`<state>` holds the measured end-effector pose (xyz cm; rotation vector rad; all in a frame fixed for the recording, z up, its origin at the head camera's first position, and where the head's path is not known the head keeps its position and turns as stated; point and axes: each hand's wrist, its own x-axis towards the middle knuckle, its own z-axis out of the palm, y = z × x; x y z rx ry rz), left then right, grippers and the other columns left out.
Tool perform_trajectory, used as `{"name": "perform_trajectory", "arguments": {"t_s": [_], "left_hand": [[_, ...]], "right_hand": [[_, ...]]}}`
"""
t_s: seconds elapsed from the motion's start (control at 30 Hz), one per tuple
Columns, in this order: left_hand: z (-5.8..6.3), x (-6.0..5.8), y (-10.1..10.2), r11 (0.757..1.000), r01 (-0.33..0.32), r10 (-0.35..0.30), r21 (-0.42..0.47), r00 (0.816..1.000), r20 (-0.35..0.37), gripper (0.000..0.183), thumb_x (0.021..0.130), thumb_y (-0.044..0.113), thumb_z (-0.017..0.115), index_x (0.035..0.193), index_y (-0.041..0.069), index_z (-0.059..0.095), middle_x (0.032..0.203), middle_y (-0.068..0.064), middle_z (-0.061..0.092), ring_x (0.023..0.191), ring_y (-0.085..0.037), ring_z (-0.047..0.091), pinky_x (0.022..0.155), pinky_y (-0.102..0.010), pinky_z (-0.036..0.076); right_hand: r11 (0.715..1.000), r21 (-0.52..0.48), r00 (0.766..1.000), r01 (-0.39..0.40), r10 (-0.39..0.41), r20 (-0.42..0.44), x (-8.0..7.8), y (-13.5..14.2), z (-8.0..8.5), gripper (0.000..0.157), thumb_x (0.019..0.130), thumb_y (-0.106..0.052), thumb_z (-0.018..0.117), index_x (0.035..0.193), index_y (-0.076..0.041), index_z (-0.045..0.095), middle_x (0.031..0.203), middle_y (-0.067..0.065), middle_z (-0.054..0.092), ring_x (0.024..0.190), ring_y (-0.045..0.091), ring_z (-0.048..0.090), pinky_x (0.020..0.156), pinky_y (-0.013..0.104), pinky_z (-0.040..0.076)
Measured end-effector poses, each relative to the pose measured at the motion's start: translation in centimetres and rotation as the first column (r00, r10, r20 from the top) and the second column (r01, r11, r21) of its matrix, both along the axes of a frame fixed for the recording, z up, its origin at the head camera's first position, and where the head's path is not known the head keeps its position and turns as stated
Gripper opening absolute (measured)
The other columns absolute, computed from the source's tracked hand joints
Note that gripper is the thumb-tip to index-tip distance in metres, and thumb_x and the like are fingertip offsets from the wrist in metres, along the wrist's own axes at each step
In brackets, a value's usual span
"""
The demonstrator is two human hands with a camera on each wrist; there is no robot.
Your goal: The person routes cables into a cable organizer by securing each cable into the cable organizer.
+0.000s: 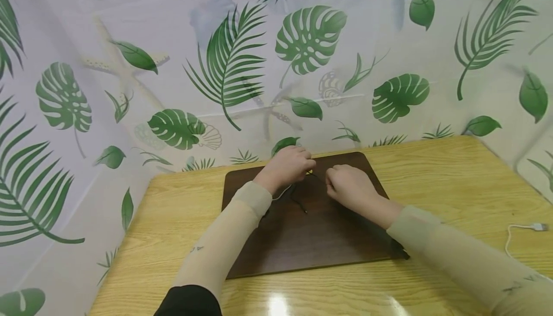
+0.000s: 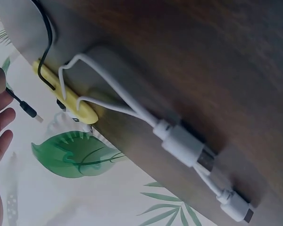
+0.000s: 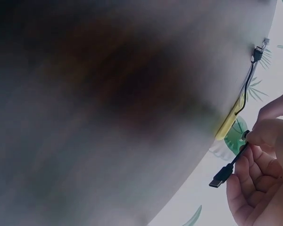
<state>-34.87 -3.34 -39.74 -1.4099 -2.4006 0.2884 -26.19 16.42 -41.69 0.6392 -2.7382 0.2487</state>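
Note:
My left hand (image 1: 290,164) is over the far part of the dark brown board, pinching a thin black cable; in the left wrist view its black plug (image 2: 28,109) dangles below the fingers. Just to the right, my right hand (image 1: 352,186) has curled fingers. The right wrist view shows its thumb pinching black cable, with a black USB plug (image 3: 221,175) hanging down. Between the hands sits a yellow strip (image 2: 68,94) with black and white cables passing through it. A white cable (image 2: 108,80) runs from it to pale plugs (image 2: 186,146) lying over the board.
The dark brown board (image 1: 302,239) lies on a wooden table (image 1: 432,176) against a leaf-patterned cloth (image 1: 173,66). At the right table edge lies a white USB cable (image 1: 537,227). Another black plug (image 3: 258,52) rests near the board's far edge.

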Motion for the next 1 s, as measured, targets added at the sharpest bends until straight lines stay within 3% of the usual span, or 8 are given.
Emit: {"name": "perform_trajectory", "arguments": {"t_s": [0.27,0.53,1.0], "left_hand": [[-0.3,-0.4,0.0,0.998,-0.031,0.033,-0.053,0.999,0.027,0.006,0.099,0.014,0.073,0.099,0.019,0.077,0.101,0.0,0.074,0.101,-0.021,0.07,0.1,-0.035,0.054],[-0.8,-0.8,-0.1,0.996,-0.052,0.052,-0.074,0.999,0.002,0.008,0.098,0.015,0.075,0.1,0.022,0.078,0.101,0.002,0.074,0.1,-0.02,0.07,0.096,-0.034,0.055],[-1.5,-0.8,-0.1,0.996,-0.068,0.069,-0.059,0.998,0.013,0.013,0.102,0.015,0.07,0.097,0.02,0.08,0.095,-0.001,0.074,0.095,-0.021,0.07,0.088,-0.035,0.056]], "right_hand": [[1.0,0.0,1.0,-0.001,0.001,0.009,-0.2,-0.8,-0.4,0.018,0.086,-0.004,0.075,0.075,-0.011,0.063,0.074,0.003,0.062,0.064,0.018,0.059,0.056,0.034,0.05],[1.0,0.03,1.0,0.01,-0.01,0.005,-0.4,-1.9,-0.9,0.018,0.086,-0.004,0.074,0.074,-0.01,0.063,0.073,0.004,0.063,0.064,0.021,0.062,0.057,0.037,0.053],[0.994,0.107,1.0,-0.005,0.003,0.018,-0.5,-2.9,-1.3,0.02,0.09,-0.006,0.076,0.075,-0.01,0.063,0.074,0.006,0.064,0.067,0.024,0.065,0.06,0.039,0.056]]}}
